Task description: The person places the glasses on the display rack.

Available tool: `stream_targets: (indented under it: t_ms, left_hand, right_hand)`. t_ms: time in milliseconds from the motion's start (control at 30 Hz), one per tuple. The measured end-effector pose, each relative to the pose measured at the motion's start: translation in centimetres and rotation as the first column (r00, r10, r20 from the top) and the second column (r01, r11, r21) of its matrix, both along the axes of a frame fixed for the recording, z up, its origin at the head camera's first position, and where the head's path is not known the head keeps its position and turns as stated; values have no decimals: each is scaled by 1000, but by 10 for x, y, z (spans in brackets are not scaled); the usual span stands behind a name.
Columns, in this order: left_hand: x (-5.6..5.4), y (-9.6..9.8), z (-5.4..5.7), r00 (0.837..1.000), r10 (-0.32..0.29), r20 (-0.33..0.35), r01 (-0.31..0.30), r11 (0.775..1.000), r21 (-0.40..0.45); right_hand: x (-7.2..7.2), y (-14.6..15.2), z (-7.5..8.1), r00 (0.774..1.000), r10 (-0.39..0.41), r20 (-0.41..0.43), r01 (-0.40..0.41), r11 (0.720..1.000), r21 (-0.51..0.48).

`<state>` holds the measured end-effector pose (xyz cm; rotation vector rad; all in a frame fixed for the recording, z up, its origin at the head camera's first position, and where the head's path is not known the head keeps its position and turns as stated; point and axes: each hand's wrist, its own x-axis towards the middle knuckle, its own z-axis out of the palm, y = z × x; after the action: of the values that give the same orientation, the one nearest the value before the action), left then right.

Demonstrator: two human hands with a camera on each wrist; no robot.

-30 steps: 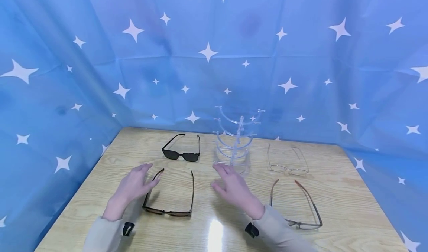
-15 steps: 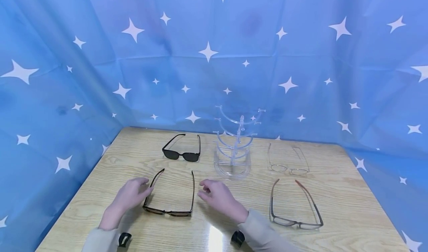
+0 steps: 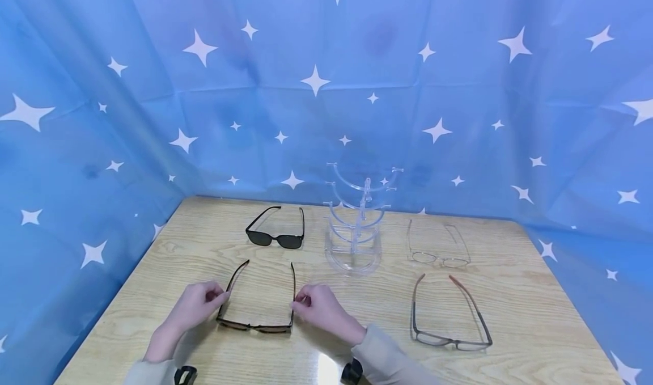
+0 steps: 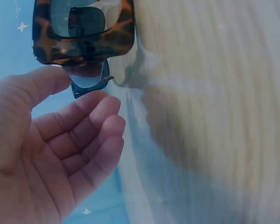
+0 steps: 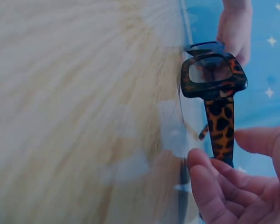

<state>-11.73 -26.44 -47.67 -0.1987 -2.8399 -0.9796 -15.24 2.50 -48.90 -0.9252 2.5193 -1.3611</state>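
Note:
Tortoiseshell sunglasses lie on the table with their arms unfolded, pointing away from me. My left hand pinches their left arm near the hinge, thumb on one side and curled fingers on the other. At the right arm, my right hand does the same; in the right wrist view the thumb meets the spotted arm and the fingertips sit across from it. The left wrist view shows the frame front above my left thumb.
Black sunglasses lie behind. A clear tiered eyewear stand stands at the back middle. Thin wire-rimmed glasses and dark-framed glasses lie to the right. A blue star-patterned curtain borders the wooden table.
My right hand has come left and down from in front of the stand to the sunglasses' right arm. My left hand has lowered, and its fingers have closed in on the left arm.

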Motion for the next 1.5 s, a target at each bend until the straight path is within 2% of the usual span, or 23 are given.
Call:
stream_targets:
  t_ms: [200, 333, 433, 567, 700, 800, 967, 1100, 1200, 1333, 1500]
  left_hand:
    - [3, -1, -2, 999, -17, 38, 14, 997, 69]
    - [4, -2, -1, 992, -27, 121, 11, 991, 134]
    - [5, -2, 1, 981, -37, 192, 1, 982, 187]
    - [7, -2, 2, 968, -44, 246, -20, 968, 250]
    - [7, 0, 0, 953, -36, 300, -62, 948, 312]
    - [5, 2, -2, 942, -58, 330, -73, 926, 371]
    - [2, 8, 1, 939, -138, 315, -23, 889, 457]
    - [-3, 16, 4, 934, -219, 282, 49, 861, 505]
    - [-8, 24, 2, 932, -270, 243, 107, 844, 525]
    - [-14, 35, 4, 930, -276, 243, 113, 843, 526]
    - [-19, 53, 12, 922, -259, 288, 62, 832, 551]
  right_hand:
    - [6, -3, -1, 990, 11, 143, -8, 1000, -21]
    - [9, -5, 1, 966, -4, 259, 15, 999, -42]
    - [11, -6, 2, 934, -27, 358, 56, 996, -72]
    - [13, -7, 5, 879, -52, 474, 121, 986, -116]
    - [15, -5, 9, 835, -58, 548, 170, 973, -156]
    - [16, 1, 14, 812, -52, 581, 202, 959, -197]
    - [18, 12, 21, 809, -42, 587, 222, 946, -238]
    - [18, 24, 24, 815, -55, 577, 231, 944, -236]
    - [18, 35, 27, 820, -66, 568, 238, 943, -233]
    - [18, 46, 30, 816, -66, 574, 246, 939, -242]
    - [16, 61, 34, 814, -68, 577, 253, 936, -246]
